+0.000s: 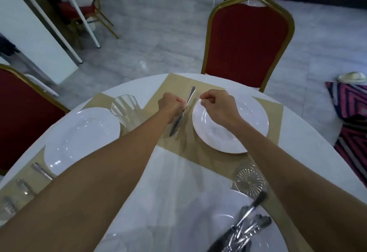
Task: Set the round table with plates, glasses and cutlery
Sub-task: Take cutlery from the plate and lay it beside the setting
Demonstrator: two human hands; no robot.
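Two grips were stretched out over the far place setting. The left grip was clamped round the middle of a knife, which was tilted, its handle end pointing toward the far chair and its blade tip low over a tan placemat. The right grip hovered just beside it with fingers curled together and nothing visible between them, above the far-left rim of a white plate that lay on the same placemat, just right of the knife. Left of this setting a clear glass stood upright on a second placemat, near a second white plate; blurred cutlery lay in a row beside that plate, near the counter edge. Closer to the person, a cut-glass tumbler stood near a third plate, which carried a loose pile of cutlery. The round counter was covered in white cloth. A red chair with a gold frame stood behind the far setting, and a like chair stood at the left.
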